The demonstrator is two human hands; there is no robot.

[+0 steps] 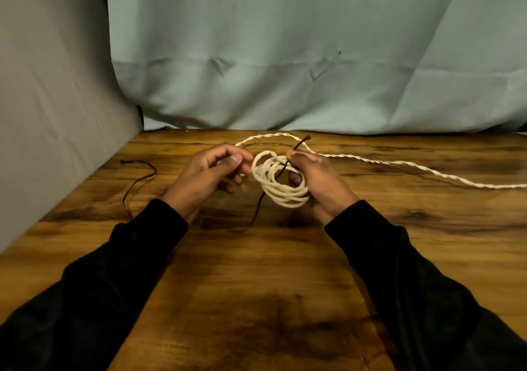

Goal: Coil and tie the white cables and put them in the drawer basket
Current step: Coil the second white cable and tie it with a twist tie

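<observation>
A: Where's the white cable right now?

B: One cable is wound into a coil (281, 181), held up just above the desk (256, 285) between both hands. The right hand (319, 181) grips the coil's right side, fingers curled through the loops and thumb on top.

A: And the left hand?

B: The left hand (212, 175) sits at the coil's left edge, fingers curled in, thumb and forefinger pinched close together by the loops. It's hard to say whether it actually pinches a strand of the coil or the end of the tie.

A: What tie?

B: A thin dark tie (285, 168) runs through the middle of the coil. Its top end sticks up past the right thumb, and its tail hangs down to the desk.

A: Anything else lying about?

B: A second white cable (399, 166), twisted and uncoiled, lies across the far part of the desk and runs off the right edge. Another dark tie (139, 182) lies loose on the left, well apart from the hands. Both sleeves (422, 279) are black. A pale cloth (285, 56) hangs behind the desk.
</observation>
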